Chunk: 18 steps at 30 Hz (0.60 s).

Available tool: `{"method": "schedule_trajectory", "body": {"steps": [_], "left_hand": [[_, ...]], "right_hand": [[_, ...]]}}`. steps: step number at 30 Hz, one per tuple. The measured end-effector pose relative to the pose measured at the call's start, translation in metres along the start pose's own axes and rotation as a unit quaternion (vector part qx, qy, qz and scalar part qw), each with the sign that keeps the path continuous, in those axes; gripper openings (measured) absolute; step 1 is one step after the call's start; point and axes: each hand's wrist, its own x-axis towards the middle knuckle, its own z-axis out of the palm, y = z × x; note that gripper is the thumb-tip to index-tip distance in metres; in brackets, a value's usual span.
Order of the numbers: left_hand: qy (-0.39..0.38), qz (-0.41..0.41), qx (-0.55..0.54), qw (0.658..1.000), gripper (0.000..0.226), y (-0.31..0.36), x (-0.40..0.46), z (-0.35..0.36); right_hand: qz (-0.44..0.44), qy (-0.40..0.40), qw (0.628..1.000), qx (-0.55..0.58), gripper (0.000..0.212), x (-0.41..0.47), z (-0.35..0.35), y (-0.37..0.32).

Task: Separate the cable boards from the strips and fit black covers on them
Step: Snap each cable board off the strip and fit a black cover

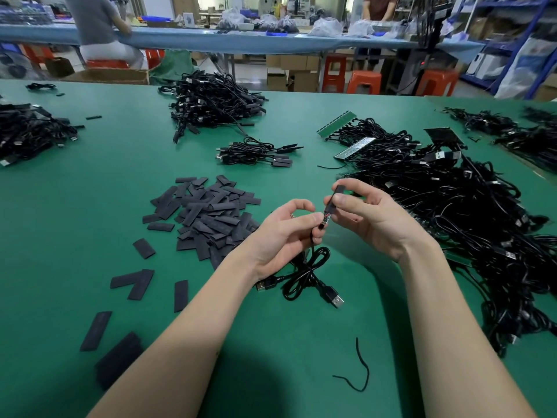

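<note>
We pinch the black cover (334,198) between thumb and fingers of our right hand (366,217), above the table (75,206). Our left hand (284,233) pinches the cable (304,270) just below its board (326,219), whose tip enters the cover's lower end.

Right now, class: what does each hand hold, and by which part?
The left hand pinches the cable just below its small board. The right hand pinches the black cover by its sides, over the board.

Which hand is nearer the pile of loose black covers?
Left. The left hand sits just right of the cover pile, nearly at its edge; the right hand is farther right.
</note>
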Motion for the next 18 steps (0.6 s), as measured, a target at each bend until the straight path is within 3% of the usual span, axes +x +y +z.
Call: {"method": "schedule_trajectory", "body": {"steps": [5,9,13,18], "left_hand": [[0.004,0.017,0.013,1.0,0.016,0.0,-0.001,-0.001],[0.045,0.039,0.063,0.996,0.01,-0.005,0.002,0.003],[0.11,0.097,0.165,0.975,0.01,-0.011,0.005,0.004],[0.139,0.137,0.207,0.959,0.011,-0.015,0.006,0.004]], "right_hand": [[0.014,-0.021,0.999,-0.019,0.027,0.001,0.002,0.002],[-0.011,0.013,1.0,-0.023,0.027,0.003,0.001,0.003],[-0.026,0.08,0.996,-0.001,0.029,0.007,0.0,0.007],[-0.002,0.057,0.998,0.007,0.023,0.004,-0.005,0.003]]}}
